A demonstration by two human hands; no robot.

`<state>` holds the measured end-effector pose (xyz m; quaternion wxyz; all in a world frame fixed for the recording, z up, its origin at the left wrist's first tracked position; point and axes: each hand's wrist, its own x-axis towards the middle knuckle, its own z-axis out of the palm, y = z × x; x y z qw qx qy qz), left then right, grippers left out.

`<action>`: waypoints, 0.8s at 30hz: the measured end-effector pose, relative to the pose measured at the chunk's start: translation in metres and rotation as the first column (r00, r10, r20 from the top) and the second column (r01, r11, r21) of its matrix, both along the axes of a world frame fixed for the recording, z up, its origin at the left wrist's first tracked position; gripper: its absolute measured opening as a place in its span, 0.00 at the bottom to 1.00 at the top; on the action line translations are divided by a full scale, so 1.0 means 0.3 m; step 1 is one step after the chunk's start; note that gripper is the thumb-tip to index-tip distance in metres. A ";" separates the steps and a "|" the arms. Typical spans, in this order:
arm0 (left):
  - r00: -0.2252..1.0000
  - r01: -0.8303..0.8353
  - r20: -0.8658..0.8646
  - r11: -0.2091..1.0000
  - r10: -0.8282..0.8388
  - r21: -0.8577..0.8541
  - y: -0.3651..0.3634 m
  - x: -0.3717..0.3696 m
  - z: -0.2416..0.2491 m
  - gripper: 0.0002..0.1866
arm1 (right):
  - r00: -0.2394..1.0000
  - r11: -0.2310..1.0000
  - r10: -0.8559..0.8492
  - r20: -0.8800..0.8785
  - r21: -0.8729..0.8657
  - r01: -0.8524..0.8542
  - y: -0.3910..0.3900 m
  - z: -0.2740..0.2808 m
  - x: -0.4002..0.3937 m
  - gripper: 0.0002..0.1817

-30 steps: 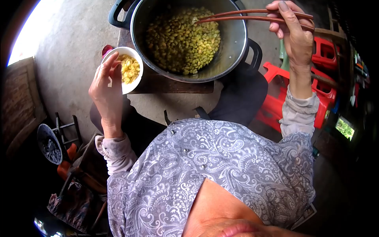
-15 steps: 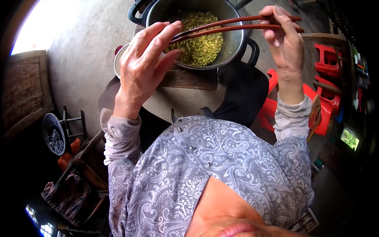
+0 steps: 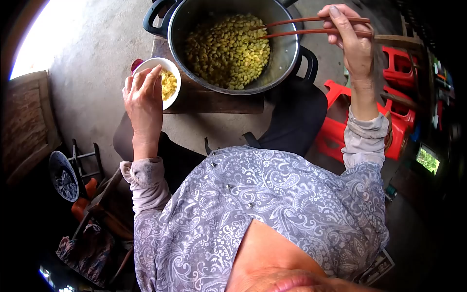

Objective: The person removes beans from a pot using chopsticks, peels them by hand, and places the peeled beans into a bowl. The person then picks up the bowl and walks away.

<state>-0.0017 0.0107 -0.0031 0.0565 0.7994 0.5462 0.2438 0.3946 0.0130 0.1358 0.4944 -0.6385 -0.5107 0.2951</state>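
My right hand (image 3: 353, 46) grips a pair of reddish-brown chopsticks (image 3: 292, 33) by their rear ends. Their tips are apart and reach into a deep dark-handled pot (image 3: 284, 61), at the right side of a heap of green-yellow split beans (image 3: 228, 53). To the pot's left, my left hand (image 3: 144, 100) is over a small white bowl (image 3: 177, 80) with yellow bits (image 3: 169, 86) in it. The fingers are bent together in a pinch at the bowl's mouth; whatever is between the fingertips is hidden.
Pot and bowl stand on a low wooden bench (image 3: 214, 102) before my knees. Red plastic stools (image 3: 399, 68) are on the right. On the left are a wooden panel (image 3: 29, 126), a round patterned basin (image 3: 64, 176) and a dark chair frame (image 3: 92, 160).
My left hand has moved from the chopstick tips, left and down to the bowl. The chopstick tips have shifted right and spread apart. The view has moved slightly, showing more of the bowl.
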 end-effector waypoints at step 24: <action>0.995 -0.015 0.098 1.000 0.016 -0.018 -0.006 0.038 0.020 0.12 | 0.983 0.999 0.028 0.183 -0.050 -0.019 0.024 -0.024 -0.029 0.11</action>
